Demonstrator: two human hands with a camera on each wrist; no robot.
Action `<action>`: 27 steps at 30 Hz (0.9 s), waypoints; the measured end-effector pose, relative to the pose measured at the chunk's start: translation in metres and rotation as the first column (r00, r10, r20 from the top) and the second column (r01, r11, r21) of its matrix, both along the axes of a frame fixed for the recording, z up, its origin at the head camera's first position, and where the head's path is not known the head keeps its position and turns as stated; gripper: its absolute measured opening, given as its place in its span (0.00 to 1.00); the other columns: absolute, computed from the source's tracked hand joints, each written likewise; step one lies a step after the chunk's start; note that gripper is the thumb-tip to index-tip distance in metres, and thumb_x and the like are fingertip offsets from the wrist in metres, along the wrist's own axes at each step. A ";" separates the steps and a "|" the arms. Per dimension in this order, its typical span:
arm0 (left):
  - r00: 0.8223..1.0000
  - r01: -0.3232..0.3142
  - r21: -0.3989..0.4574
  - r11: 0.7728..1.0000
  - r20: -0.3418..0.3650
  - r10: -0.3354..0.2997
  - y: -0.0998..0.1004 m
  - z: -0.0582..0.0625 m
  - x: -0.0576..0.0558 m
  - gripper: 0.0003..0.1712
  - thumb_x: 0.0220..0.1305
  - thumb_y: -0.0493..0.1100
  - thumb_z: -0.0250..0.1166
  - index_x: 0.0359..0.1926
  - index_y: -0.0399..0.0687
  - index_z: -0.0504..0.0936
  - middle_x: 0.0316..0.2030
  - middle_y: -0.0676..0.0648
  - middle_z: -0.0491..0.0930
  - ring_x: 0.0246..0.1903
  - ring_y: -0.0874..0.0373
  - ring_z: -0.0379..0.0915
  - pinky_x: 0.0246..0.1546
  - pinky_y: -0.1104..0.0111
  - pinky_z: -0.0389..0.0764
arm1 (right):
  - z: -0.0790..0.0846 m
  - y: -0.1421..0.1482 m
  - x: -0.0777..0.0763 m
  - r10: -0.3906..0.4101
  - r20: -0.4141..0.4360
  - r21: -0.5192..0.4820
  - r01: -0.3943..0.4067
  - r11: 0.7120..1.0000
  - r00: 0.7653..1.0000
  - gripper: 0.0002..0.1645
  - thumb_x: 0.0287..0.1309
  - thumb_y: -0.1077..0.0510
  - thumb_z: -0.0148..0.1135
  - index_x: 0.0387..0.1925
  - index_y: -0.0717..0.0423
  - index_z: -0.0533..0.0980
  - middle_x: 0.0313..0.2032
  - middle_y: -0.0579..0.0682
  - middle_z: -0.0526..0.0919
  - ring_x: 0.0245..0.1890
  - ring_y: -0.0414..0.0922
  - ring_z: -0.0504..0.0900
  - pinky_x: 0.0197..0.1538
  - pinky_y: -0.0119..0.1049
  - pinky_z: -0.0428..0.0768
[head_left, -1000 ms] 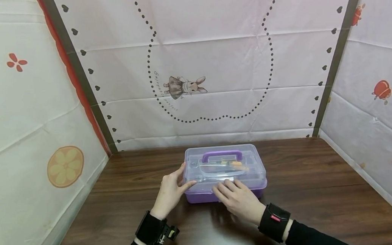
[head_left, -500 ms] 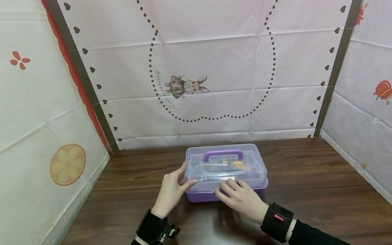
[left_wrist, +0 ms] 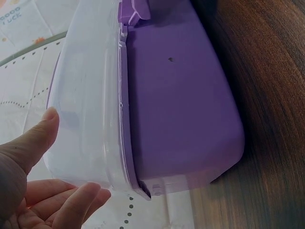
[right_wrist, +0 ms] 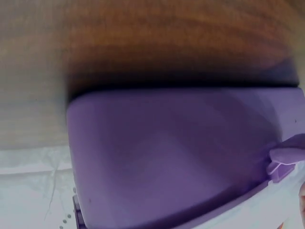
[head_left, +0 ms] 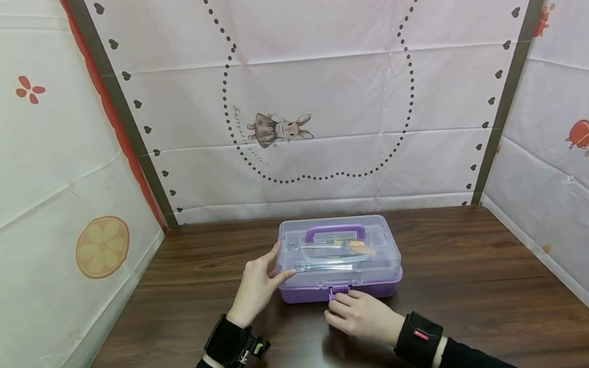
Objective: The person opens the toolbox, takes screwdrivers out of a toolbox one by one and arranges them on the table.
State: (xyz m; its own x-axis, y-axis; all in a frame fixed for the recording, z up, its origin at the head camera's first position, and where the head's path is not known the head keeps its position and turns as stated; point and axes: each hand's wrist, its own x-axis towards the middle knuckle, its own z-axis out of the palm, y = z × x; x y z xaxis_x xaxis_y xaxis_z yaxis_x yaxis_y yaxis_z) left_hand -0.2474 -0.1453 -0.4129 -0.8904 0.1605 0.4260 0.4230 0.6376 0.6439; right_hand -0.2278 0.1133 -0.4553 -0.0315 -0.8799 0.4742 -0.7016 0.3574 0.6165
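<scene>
A storage box with a purple base and a clear lid sits on the table. My left hand rests on the lid's left front corner, its thumb on the clear plastic and its fingers along the end. At the middle of the front, my right hand has curled fingers right at the purple latch. In the left wrist view the latch tilts outward from the base. Only a sliver of the right hand shows in the right wrist view, beside the latch.
A purple handle lies on the lid. Through the plastic show slim silvery and yellow items. The brown wooden table surrounds the box, with printed white cloth behind and at both sides.
My right hand has come down from the lid's front edge to the latch, which now shows and juts outward. The left hand and the box have stayed in place.
</scene>
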 end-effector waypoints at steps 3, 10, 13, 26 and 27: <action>1.000 0.000 0.004 1.000 -0.001 0.000 0.000 -0.001 0.001 0.42 0.57 0.48 0.72 0.68 0.32 0.68 0.63 0.31 0.70 0.55 0.44 0.77 0.49 0.58 0.82 | -0.005 0.002 0.002 0.012 0.027 0.032 -0.012 0.999 1.000 0.12 0.55 0.57 0.56 0.40 0.45 0.80 0.36 0.40 0.80 0.36 0.36 0.78 0.35 0.28 0.78; 1.000 -0.006 -0.005 1.000 -0.010 0.006 0.001 -0.003 0.004 0.42 0.57 0.48 0.72 0.67 0.32 0.68 0.62 0.30 0.70 0.53 0.45 0.79 0.48 0.59 0.83 | -0.010 0.007 0.005 -0.025 0.091 0.070 0.019 0.997 0.996 0.14 0.50 0.56 0.64 0.42 0.45 0.80 0.36 0.39 0.81 0.34 0.35 0.78 0.32 0.25 0.77; 1.000 -0.006 -0.006 1.000 -0.014 0.006 0.002 -0.004 0.004 0.42 0.57 0.48 0.72 0.67 0.32 0.68 0.62 0.31 0.70 0.54 0.45 0.79 0.49 0.60 0.83 | -0.007 0.010 0.003 -0.018 0.085 0.003 0.018 1.000 0.996 0.13 0.51 0.57 0.61 0.41 0.46 0.80 0.36 0.40 0.82 0.36 0.37 0.80 0.35 0.27 0.78; 1.000 -0.015 -0.013 1.000 -0.024 0.015 0.002 -0.007 0.007 0.42 0.56 0.47 0.73 0.67 0.32 0.69 0.62 0.31 0.71 0.48 0.54 0.81 0.46 0.62 0.83 | 0.015 0.054 -0.020 -0.059 0.138 -0.444 0.115 0.889 0.989 0.28 0.75 0.42 0.44 0.48 0.59 0.80 0.47 0.60 0.82 0.52 0.57 0.78 0.57 0.48 0.75; 1.000 -0.018 -0.013 1.000 -0.025 0.017 0.002 -0.007 0.007 0.42 0.56 0.47 0.73 0.67 0.32 0.69 0.62 0.31 0.71 0.48 0.54 0.81 0.46 0.62 0.83 | 0.015 0.058 -0.021 -0.067 0.170 -0.455 0.139 0.879 0.983 0.30 0.74 0.40 0.44 0.50 0.60 0.79 0.49 0.60 0.81 0.54 0.58 0.77 0.61 0.46 0.72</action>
State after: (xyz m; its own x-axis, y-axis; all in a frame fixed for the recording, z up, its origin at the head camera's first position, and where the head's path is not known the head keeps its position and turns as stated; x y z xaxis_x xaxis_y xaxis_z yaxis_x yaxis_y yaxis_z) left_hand -0.2400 -0.1430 -0.4202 -0.8823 0.1508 0.4459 0.4274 0.6536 0.6246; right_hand -0.2486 0.1713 -0.4407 -0.2093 -0.5481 0.8098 -0.7132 0.6522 0.2571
